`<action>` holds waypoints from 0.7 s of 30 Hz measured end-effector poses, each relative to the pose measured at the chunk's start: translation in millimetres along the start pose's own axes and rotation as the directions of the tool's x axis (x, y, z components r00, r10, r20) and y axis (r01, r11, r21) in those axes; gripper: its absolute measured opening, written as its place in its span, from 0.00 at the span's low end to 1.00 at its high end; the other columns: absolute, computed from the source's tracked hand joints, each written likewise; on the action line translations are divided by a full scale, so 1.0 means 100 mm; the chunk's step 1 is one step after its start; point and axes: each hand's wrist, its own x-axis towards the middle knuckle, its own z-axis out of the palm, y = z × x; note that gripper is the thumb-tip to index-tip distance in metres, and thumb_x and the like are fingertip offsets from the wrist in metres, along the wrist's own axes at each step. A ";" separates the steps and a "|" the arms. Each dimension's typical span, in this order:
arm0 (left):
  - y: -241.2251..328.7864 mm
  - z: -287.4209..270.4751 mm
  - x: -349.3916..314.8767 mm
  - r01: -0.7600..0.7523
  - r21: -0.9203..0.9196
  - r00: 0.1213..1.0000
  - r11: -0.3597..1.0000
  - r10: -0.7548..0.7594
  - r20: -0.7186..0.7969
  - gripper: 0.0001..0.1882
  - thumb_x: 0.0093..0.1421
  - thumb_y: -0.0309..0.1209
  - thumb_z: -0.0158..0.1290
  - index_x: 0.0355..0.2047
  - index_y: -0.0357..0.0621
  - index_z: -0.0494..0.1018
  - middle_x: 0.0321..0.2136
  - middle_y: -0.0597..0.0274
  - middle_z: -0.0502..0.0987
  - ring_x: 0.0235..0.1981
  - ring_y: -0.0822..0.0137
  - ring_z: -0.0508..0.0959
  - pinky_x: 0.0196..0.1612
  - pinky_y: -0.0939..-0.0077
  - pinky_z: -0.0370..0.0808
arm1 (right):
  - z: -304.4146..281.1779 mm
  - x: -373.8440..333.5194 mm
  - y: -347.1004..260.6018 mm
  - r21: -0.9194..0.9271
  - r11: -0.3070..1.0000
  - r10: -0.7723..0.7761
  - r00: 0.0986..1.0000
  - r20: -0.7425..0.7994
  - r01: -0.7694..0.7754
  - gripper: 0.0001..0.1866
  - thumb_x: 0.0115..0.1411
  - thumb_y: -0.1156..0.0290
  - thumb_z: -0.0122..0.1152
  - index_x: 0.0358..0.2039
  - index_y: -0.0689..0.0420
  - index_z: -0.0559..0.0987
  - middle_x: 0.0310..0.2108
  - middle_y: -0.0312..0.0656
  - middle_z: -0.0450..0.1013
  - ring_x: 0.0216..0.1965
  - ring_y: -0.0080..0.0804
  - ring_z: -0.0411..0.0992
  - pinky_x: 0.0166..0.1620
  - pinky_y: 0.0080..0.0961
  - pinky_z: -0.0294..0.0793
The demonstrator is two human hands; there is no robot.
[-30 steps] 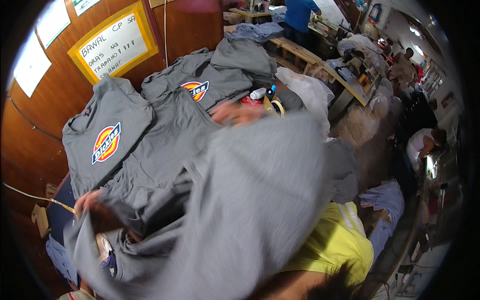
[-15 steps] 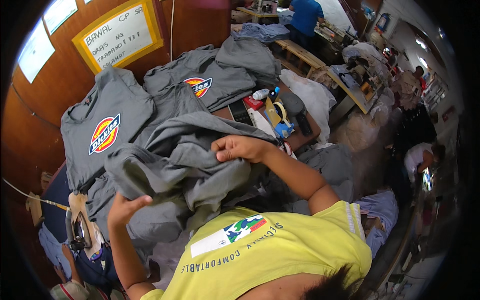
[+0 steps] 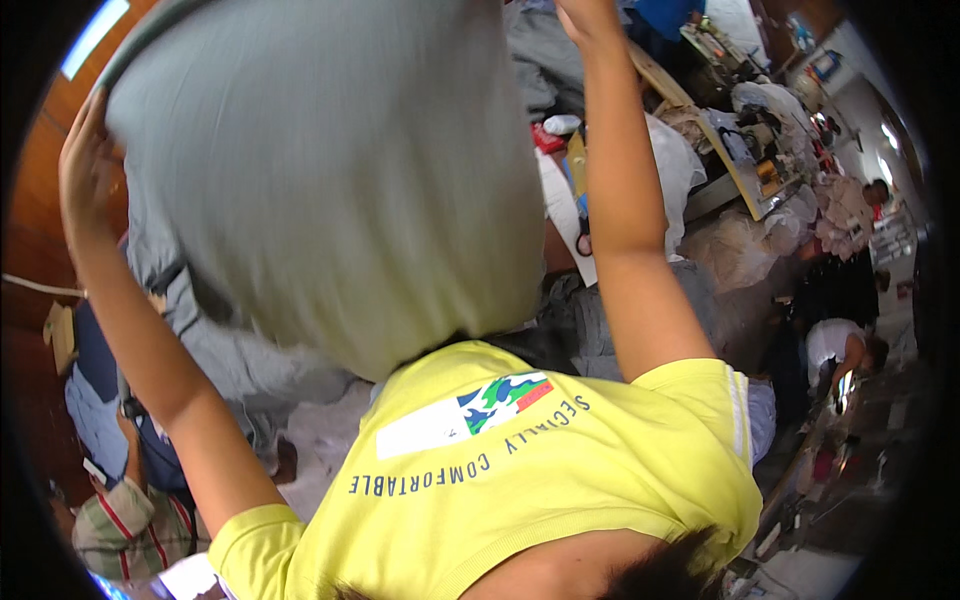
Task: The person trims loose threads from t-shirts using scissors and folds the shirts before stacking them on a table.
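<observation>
The left hand (image 3: 88,175) had its fingers closed on the edge of the grey garment (image 3: 330,170); the right hand (image 3: 582,18) was cut off, its grip impossible to tell; the garment hung opened out, raised, not laid down, above more grey cloth (image 3: 235,360).

Brown wooden wall (image 3: 38,200) at left; wood-edged table (image 3: 731,170) and bright light (image 3: 890,136) at right.

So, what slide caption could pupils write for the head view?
Grey cloth spread before a yellow shirt, left hand at the cloth's edge, right hand partly cropped.
</observation>
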 end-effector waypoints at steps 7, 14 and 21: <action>-1.38 0.39 -1.05 -0.285 0.641 0.959 0.713 0.210 0.192 0.25 0.50 0.35 0.55 0.47 0.40 0.65 0.47 0.52 0.65 0.49 0.58 0.63 0.51 0.71 0.59 | 0.60 -0.87 1.28 -0.389 0.914 -0.134 0.991 -0.023 0.115 0.13 0.51 0.66 0.58 0.34 0.61 0.72 0.30 0.37 0.66 0.31 0.25 0.66 0.36 0.21 0.66; -1.70 0.66 -3.47 0.126 0.794 0.974 0.595 -0.226 0.015 0.21 0.49 0.36 0.55 0.42 0.42 0.66 0.44 0.51 0.63 0.47 0.55 0.61 0.48 0.64 0.60 | 0.37 -3.25 1.45 -0.519 0.610 0.616 0.770 -0.163 -0.598 0.15 0.48 0.65 0.62 0.35 0.58 0.74 0.27 0.35 0.71 0.24 0.21 0.65 0.29 0.19 0.66; -1.67 0.46 -3.04 0.722 -0.186 0.689 0.667 -0.717 0.103 0.11 0.57 0.36 0.49 0.35 0.42 0.67 0.25 0.65 0.70 0.27 0.69 0.70 0.33 0.78 0.65 | 0.17 -3.21 1.56 -0.322 0.706 0.549 0.775 -0.313 -0.630 0.03 0.46 0.77 0.58 0.23 0.58 0.74 0.18 0.31 0.68 0.22 0.18 0.64 0.28 0.15 0.64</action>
